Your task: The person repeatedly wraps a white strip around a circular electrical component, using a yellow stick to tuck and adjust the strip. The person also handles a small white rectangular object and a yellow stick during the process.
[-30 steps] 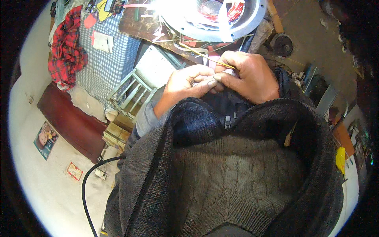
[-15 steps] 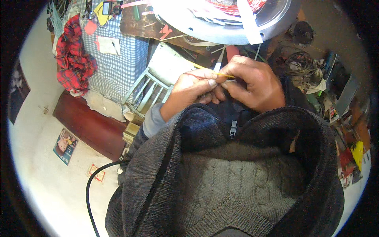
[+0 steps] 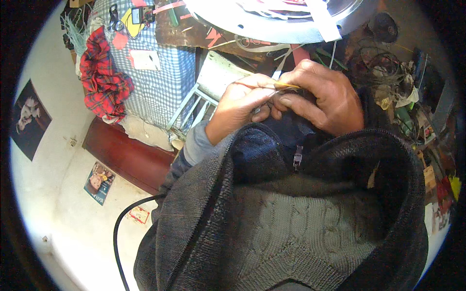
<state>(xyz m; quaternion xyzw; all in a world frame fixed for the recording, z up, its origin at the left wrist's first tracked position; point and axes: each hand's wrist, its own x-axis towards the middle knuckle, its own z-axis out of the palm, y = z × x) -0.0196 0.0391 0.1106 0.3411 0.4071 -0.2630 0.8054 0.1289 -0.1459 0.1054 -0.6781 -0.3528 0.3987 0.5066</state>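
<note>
My left hand (image 3: 241,102) and my right hand (image 3: 326,98) meet in front of my chest, fingers closed and fingertips almost touching. Between them runs a thin yellow strand (image 3: 287,85), pinched at both sides. Whether it is a wire or a sleeve I cannot tell. The curled fingers hide its ends. Just beyond the fingertips hangs a narrow white strip (image 3: 280,67), with a pink strip (image 3: 300,53) beside it. A large shiny metal ring (image 3: 286,35) lies past my hands, carrying red-and-white wire windings and a white band (image 3: 324,22).
A pale slatted chair (image 3: 194,104) stands left of my hands. Beyond it, a blue checked cloth (image 3: 167,92) bears red plaid fabric (image 3: 102,80) and a small meter (image 3: 143,15). Tangled wires (image 3: 383,72) and scraps pile up at the right.
The view has shifted, so the surroundings sit farther right. My fingers have regripped, and less of the yellow strand shows past my left hand.
</note>
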